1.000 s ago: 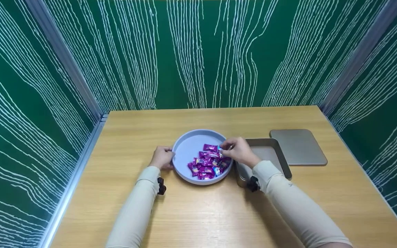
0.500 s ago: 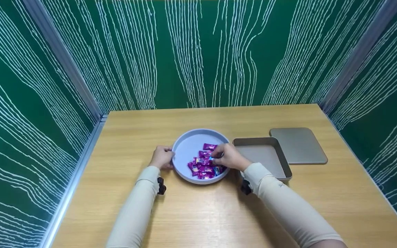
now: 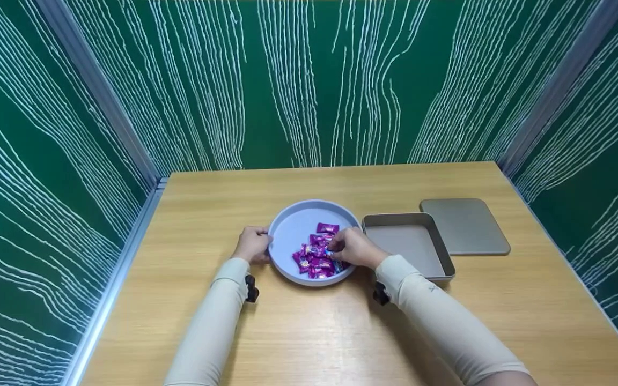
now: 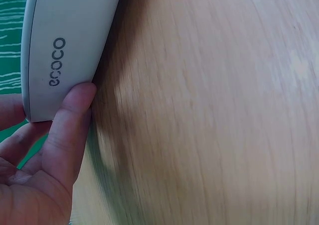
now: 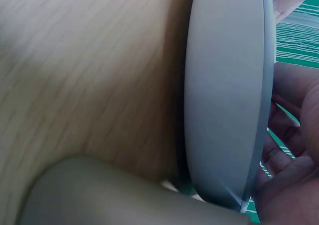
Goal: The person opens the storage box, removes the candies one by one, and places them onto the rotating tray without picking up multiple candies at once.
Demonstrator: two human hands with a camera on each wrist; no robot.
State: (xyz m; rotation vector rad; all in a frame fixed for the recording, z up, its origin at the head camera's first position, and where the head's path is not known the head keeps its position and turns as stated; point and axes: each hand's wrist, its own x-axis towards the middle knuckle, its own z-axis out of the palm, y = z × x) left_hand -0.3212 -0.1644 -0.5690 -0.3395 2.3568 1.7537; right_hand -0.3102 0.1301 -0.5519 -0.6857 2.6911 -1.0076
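Observation:
A round pale lavender tray (image 3: 293, 220) with raised sides holds a heap of purple-wrapped candies (image 3: 317, 264). My left hand (image 3: 252, 245) grips its left side. In the left wrist view the thumb presses the outer wall beside the "ecoco" lettering, and the fingers (image 4: 12, 110) bend over the rim. Reaching in across the right rim, my right hand (image 3: 356, 247) pinches a small candy with a bluish wrapper (image 3: 329, 252) at the heap's right side. The right wrist view hides that candy behind the tray wall (image 5: 227, 95).
Just right of the tray stands an open bronze-coloured rectangular tin (image 3: 408, 244). A flat matching lid (image 3: 467, 228) lies beyond it at the right. Everything rests on a wooden table (image 3: 309, 332), with green white-striped panels (image 3: 287, 80) around it.
My right hand has moved left and slightly down, from the tray's upper right rim in over the candies, carrying the bluish-wrapped candy. The left hand keeps its grip on the tray.

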